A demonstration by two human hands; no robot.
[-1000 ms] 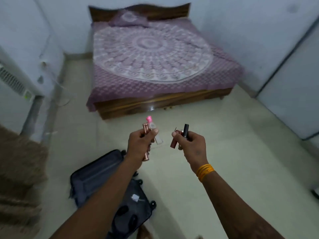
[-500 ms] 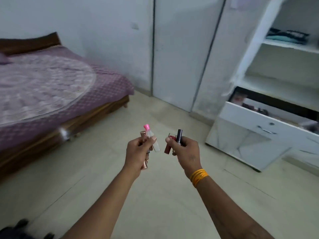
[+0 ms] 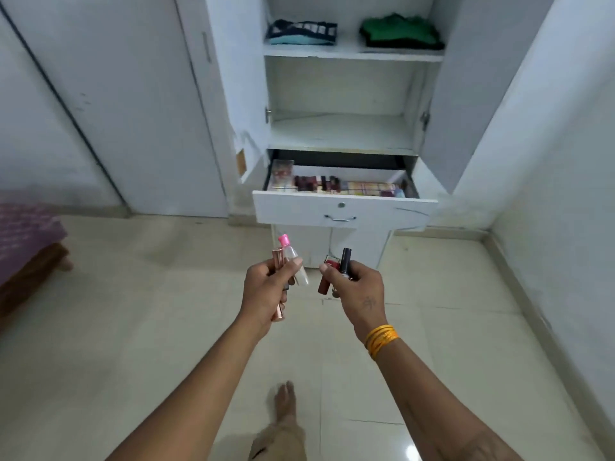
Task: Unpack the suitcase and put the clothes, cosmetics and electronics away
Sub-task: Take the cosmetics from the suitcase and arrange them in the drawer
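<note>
White wardrobe point(image 3: 346, 134) fills the upper centre of the frame, doors open. Top shelf: a dark blue folded garment point(image 3: 302, 34) on the left, a green folded garment point(image 3: 401, 32) on the right, apart from each other. The shelf below them is bare white board.

Under the shelves a drawer point(image 3: 342, 212) stands pulled out, with a metal handle and a small lock on its front. Inside, along the back: a row of small cosmetics point(image 3: 332, 185), dark red tubes and flat boxed items; single pieces too small to tell.

Centre of frame, both arms reach forward over the pale tiled floor point(image 3: 133, 327), below the drawer front.

Left hand point(image 3: 268, 291): fingers curled round a rose-gold tube point(image 3: 278, 312) and a clear bottle with a pink cap point(image 3: 291, 256); cap points up, tube end sticks out under the palm.

Right hand point(image 3: 357, 289): fingers pinching a black-capped tube point(image 3: 345, 261) and a dark red tube point(image 3: 326, 276). Orange bangles point(image 3: 381, 339) on that wrist.

The hands are close together, not touching.

Far left edge: corner of a bed point(image 3: 26, 247) with purple cover. Bottom centre: a bare foot point(image 3: 285, 402) on the tiles.
</note>
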